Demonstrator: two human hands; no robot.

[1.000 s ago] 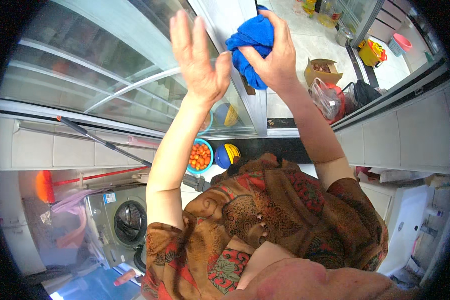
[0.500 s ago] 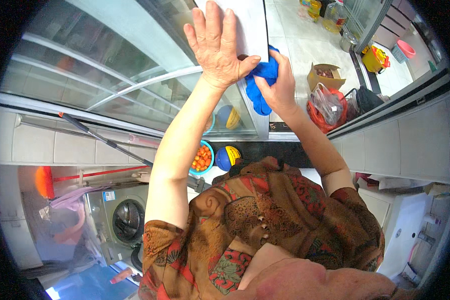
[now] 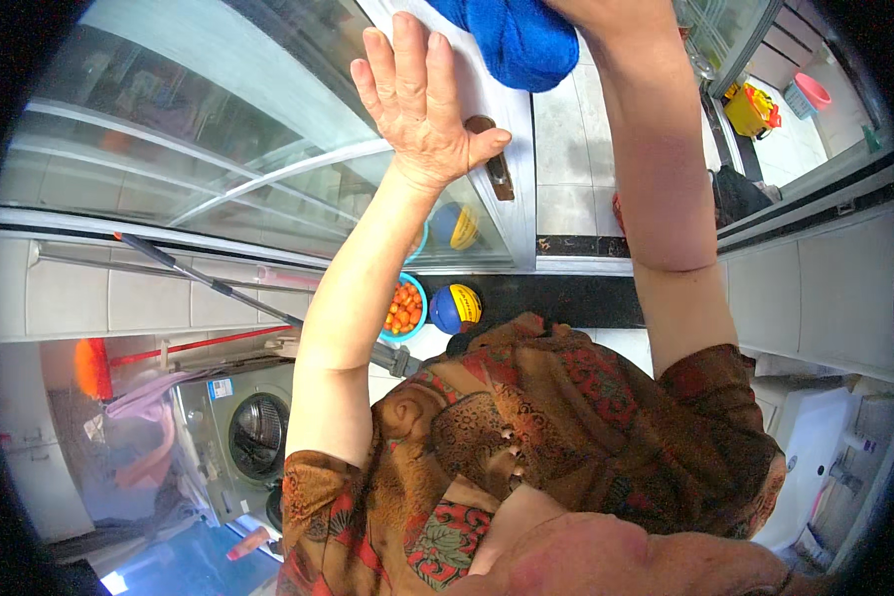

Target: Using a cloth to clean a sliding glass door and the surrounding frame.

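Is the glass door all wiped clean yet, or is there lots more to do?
Not finished, it seems. The right hand presses a blue cloth on the door frame near the top edge. The left hand lies flat, bracing the glass door. Whether the lower glass has been wiped cannot be told.

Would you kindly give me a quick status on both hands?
Left hand flat on glass door. Right hand mostly out of frame, on blue cloth. Door handle beside left thumb.
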